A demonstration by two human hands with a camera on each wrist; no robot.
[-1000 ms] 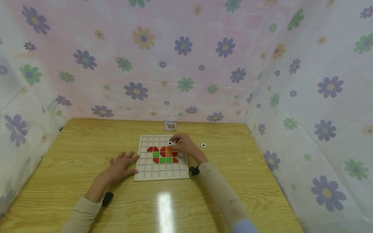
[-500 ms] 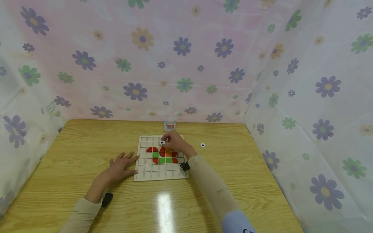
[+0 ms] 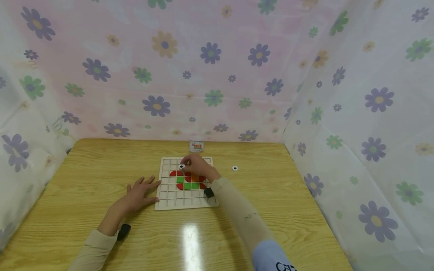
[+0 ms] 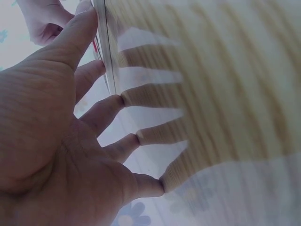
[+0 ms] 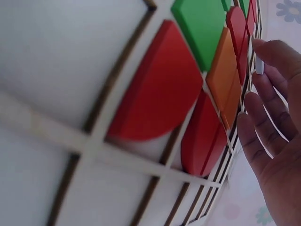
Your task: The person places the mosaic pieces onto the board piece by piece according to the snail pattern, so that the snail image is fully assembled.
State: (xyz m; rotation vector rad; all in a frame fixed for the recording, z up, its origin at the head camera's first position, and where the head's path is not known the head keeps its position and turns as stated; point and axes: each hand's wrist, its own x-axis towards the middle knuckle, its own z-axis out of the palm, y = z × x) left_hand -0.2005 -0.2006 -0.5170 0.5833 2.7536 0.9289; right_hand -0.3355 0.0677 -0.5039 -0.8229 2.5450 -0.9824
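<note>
A wooden grid board (image 3: 184, 202) lies flat on the table, with red, green and orange pieces set in its middle squares. Between thumb and fingers, my right hand (image 3: 197, 165) pinches a white round eye piece (image 3: 182, 166) with a black dot, close over the board's upper rows. The right wrist view shows this thin piece (image 5: 259, 63) edge-on, beyond an orange piece (image 5: 224, 75) and red quarter-round pieces. Fingers spread, my left hand (image 3: 137, 195) rests on the table with its thumb and a fingertip at the board's left edge. My right hand hides part of the far rows.
A second eye piece (image 3: 235, 168) lies on the table right of the board. Behind the board, near the table's back edge, is a small picture card (image 3: 196, 146). Flower-patterned sheets (image 3: 217, 79) hang along the back and sides.
My right hand has moved left over the board with the eye piece, from above the orange piece to above the red pieces on the left. The left hand stays put.
</note>
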